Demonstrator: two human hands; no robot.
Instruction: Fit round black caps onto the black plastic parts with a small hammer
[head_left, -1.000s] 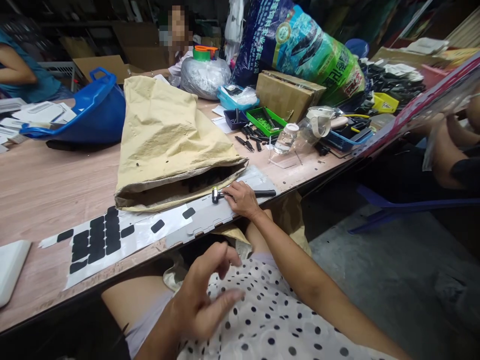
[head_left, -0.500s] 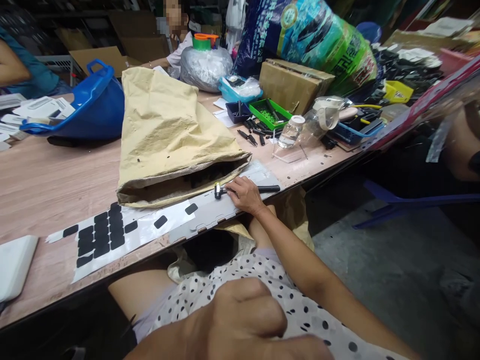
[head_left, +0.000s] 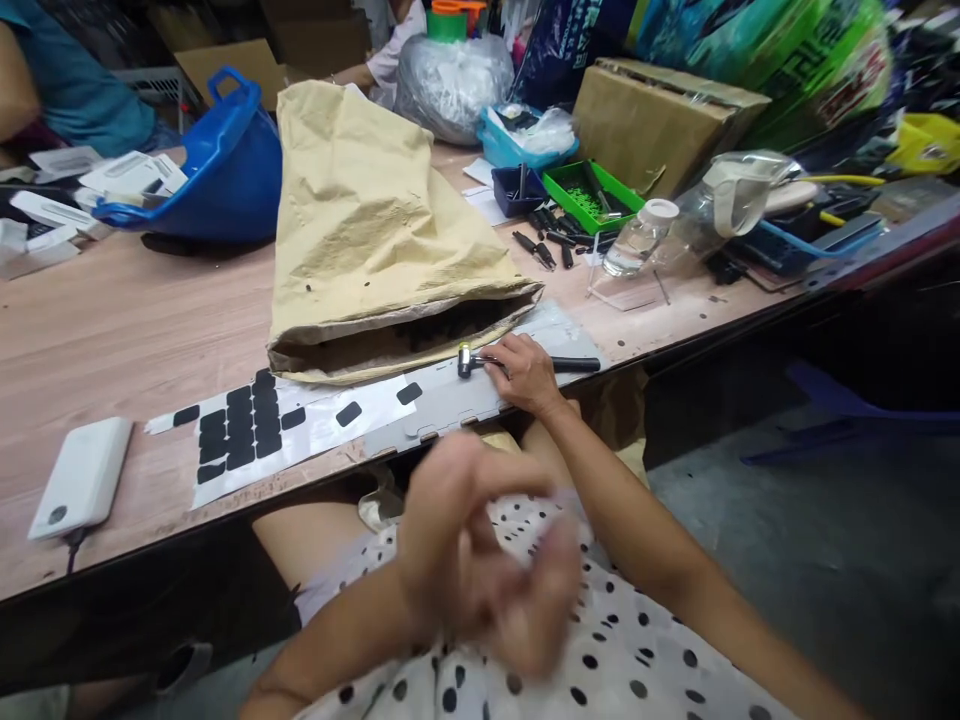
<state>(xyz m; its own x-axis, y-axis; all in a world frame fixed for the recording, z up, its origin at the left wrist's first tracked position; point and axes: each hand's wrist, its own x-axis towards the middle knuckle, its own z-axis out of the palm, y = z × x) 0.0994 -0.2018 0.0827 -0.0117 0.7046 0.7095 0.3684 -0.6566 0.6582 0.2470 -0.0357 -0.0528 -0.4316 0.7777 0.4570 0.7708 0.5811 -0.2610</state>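
My right hand (head_left: 527, 374) lies at the table's front edge, its fingers closed around the shaft of a small hammer (head_left: 576, 364). The metal head with a yellow-tipped face sticks out left of the fingers, and the black handle shows to the right. My left hand (head_left: 480, 555) is raised over my lap, smeared by motion. Its fingers look bent, but whether they hold anything cannot be made out. Under the hammer is a grey flat strip (head_left: 442, 408). Left of it, a white sheet (head_left: 315, 455) carries several black rounded stickers (head_left: 241, 425).
Behind the strip lies a beige sack (head_left: 375, 220), its dark mouth facing me. A white power bank (head_left: 86, 475) with a cable is at left. Around the back stand a blue basin (head_left: 232, 170), a green tray (head_left: 559, 180), a jar (head_left: 639, 240) and a cardboard box (head_left: 652, 125). Co-workers' arms show beyond.
My left hand has risen from the bottom of the view and turned, with fingers now blurred. My right hand stays at the hammer. The camera view has shifted, showing more of the power bank.
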